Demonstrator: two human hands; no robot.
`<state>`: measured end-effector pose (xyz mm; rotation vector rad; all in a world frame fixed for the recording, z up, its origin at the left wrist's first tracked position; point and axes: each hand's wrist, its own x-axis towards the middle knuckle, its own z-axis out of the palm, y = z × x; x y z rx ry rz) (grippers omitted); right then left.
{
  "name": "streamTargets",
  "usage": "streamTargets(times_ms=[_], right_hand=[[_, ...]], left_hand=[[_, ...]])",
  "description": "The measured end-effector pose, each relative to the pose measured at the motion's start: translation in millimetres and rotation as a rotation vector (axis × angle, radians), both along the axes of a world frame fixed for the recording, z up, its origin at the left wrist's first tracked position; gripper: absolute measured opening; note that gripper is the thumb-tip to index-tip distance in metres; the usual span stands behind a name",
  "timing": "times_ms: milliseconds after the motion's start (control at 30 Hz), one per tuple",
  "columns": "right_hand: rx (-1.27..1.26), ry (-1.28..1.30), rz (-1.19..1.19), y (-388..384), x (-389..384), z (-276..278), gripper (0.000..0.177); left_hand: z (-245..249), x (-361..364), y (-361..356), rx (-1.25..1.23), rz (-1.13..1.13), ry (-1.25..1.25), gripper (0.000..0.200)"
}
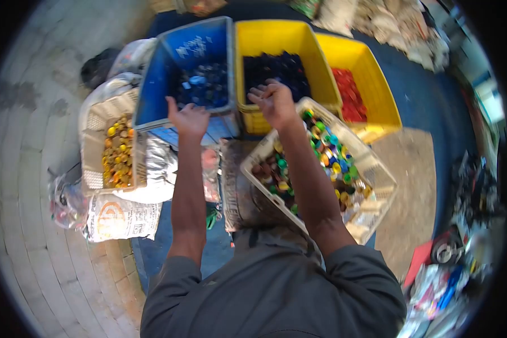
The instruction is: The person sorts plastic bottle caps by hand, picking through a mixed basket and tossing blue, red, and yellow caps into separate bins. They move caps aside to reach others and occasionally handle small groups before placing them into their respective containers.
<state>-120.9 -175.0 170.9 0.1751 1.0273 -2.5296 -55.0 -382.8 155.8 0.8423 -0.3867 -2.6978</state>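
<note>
My left hand (189, 119) is at the front rim of a blue crate (155, 84), thumb and fingers spread, with nothing in it. Dark and bluish bottle caps (208, 79) lie inside that crate. Over the front of the middle yellow crate (276, 35), my right hand (277, 106) has its fingers apart and appears to hold nothing. Black or dark blue caps (281, 70) fill the bottom there. Under my right forearm, a tilted white basket (385, 183) holds mixed-colour bottle caps (329, 149).
A second yellow crate (371, 67) with red caps (348, 93) stands at right. On the left, a pale basket (93, 143) of yellow and orange caps (118, 155) sits by a printed white sack (126, 217). Plastic waste (439, 287) lies lower right; sacks (388, 25) are behind.
</note>
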Motion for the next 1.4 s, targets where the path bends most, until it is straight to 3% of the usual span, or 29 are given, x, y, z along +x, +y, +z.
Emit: streamTargets(times_ms=[33,100,133,167,200,300,433,567,600,700,833,867,967,1100,1200,1367,1400], right_hand=[[0.024,0.017,-0.102,33.5,14.6,1.9,0.054],[0.244,0.259,-0.095,119.0,36.0,-16.1,0.051],[0.224,0.201,-0.127,159.9,47.9,-22.7,0.052],[0.608,0.406,-0.143,201.8,61.8,-44.5,0.050],[0.377,0.123,-0.259,228.7,84.6,-34.9,0.050],[0.677,0.050,-0.384,297.7,142.8,-51.0,0.049],[0.606,-0.116,-0.568,330.5,207.8,-72.7,0.048],[0.734,-0.115,-0.592,329.8,250.4,-84.8,0.049],[0.766,-0.127,-0.579,325.7,255.4,-78.5,0.048],[0.971,-0.088,-0.542,323.2,265.0,-83.4,0.042],[1.165,-0.017,-0.363,320.7,272.6,-87.0,0.037],[1.217,-0.010,-0.328,320.6,274.8,-87.4,0.036],[1.469,0.103,-0.253,322.1,279.5,-110.4,0.036],[1.699,-0.033,-0.135,316.0,282.2,-115.5,0.035],[1.687,-0.038,-0.061,315.4,271.3,-136.5,0.035],[1.847,-0.055,0.387,296.5,253.9,-139.2,0.028],[1.871,-0.060,0.446,294.8,251.6,-142.7,0.027]], left_hand=[[-17.4,13.0,4.3,-0.013,-0.090,0.021,0.103],[-59.7,37.8,19.8,-0.244,-0.258,0.121,0.091],[-67.0,49.3,36.9,-0.275,-0.260,0.119,0.064],[-76.8,59.1,54.6,-0.302,-0.321,0.136,0.056],[-84.9,67.4,72.9,-0.333,-0.375,0.159,0.048],[-84.6,81.1,145.6,-0.434,-0.525,0.131,0.027],[-94.5,88.0,236.5,-0.730,-1.025,0.138,0.018],[-103.1,101.4,302.9,-1.291,-1.465,0.553,0.021],[-102.6,101.9,316.3,-1.455,-1.500,0.758,0.019],[-102.7,107.8,350.0,-1.684,-2.077,0.916,0.018],[-147.1,125.1,369.9,-2.052,-2.250,1.002,0.018],[-160.4,128.0,370.1,-2.076,-2.185,1.071,0.022],[-167.5,127.9,367.5,-2.094,-1.828,1.242,0.022],[-159.3,130.0,366.2,-2.038,-1.794,1.115,0.027],[-162.1,133.3,364.6,-2.071,-1.805,1.131,0.030],[-176.9,125.8,354.2,-1.989,-1.895,1.156,0.036],[-170.1,123.8,355.5,-1.997,-2.006,1.078,0.038]])
